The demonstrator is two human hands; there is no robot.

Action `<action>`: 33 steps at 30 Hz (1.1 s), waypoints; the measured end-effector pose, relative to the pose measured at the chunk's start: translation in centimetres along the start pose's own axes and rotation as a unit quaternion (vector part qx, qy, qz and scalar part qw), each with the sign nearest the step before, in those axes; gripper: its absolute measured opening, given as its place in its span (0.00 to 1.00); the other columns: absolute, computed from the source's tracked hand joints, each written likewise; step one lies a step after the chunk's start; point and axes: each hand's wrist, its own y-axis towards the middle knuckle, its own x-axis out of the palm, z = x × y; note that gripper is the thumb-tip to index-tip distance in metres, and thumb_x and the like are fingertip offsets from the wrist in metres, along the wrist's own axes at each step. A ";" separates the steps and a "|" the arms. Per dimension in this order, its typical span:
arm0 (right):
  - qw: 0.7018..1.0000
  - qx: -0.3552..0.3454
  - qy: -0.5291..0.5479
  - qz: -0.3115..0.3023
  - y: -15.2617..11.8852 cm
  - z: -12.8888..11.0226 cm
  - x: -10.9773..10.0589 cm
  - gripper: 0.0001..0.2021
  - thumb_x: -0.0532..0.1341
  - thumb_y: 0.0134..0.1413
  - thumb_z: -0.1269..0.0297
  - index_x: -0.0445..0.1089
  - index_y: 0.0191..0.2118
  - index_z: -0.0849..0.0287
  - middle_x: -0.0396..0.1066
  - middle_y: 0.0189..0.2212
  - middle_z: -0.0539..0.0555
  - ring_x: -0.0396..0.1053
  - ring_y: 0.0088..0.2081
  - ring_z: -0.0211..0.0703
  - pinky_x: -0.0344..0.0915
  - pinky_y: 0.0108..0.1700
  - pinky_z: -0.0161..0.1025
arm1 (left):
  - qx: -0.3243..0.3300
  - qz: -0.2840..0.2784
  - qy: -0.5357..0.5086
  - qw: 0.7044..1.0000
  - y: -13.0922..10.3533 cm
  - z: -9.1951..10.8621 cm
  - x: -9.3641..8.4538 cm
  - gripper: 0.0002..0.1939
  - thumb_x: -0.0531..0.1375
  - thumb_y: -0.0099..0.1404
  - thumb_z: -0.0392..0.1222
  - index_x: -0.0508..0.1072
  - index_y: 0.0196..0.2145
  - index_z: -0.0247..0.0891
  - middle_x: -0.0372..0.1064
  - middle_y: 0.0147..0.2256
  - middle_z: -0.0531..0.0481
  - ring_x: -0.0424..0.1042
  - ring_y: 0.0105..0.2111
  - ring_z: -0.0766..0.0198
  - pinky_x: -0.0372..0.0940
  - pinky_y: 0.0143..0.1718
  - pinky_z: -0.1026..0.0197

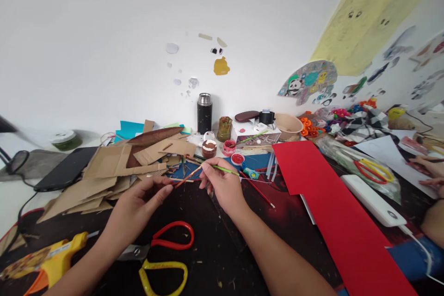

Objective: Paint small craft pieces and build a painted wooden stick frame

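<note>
My left hand (147, 196) pinches the lower end of a thin reddish-brown stick (187, 177) above the dark table. My right hand (225, 186) is closed on a green paintbrush (225, 169), whose tip points left and meets the stick's upper end. Just behind the hands stand an open jar of brown paint (209, 147), a pink-rimmed jar (229, 147) and a red paint pot (237, 159). Scissors (152, 252) with red and yellow handles lie open below my left hand.
Cardboard pieces (104, 166) and a yellow glue gun (58, 256) lie at left. A black flask (204, 115) stands by the wall. Red card (322, 194) and a white power strip (373, 200) stretch along the right. Another person's hand (428, 169) shows at the right edge.
</note>
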 end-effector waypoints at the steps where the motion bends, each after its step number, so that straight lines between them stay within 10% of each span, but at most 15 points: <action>1: 1.000 0.000 0.000 0.001 0.0 0.0 0.0 0.15 0.71 0.58 0.49 0.75 0.37 0.56 0.76 0.27 0.49 0.74 0.22 0.37 0.63 0.19 0.29 | -0.011 -0.005 -0.012 1.000 0.1 0.0 -0.1 0.31 0.67 0.58 0.75 0.84 0.39 0.43 0.78 0.29 0.49 0.74 0.28 0.55 0.68 0.31 0.58; 33: 1.000 0.005 0.028 -0.004 -0.3 -0.3 0.2 0.16 0.72 0.59 0.48 0.75 0.39 0.56 0.76 0.27 0.48 0.74 0.22 0.37 0.63 0.19 0.30 | -0.109 -0.132 -0.156 0.973 0.3 0.6 0.4 0.31 0.73 0.51 0.73 0.82 0.27 0.40 0.73 0.26 0.49 0.65 0.23 0.65 0.59 0.24 0.63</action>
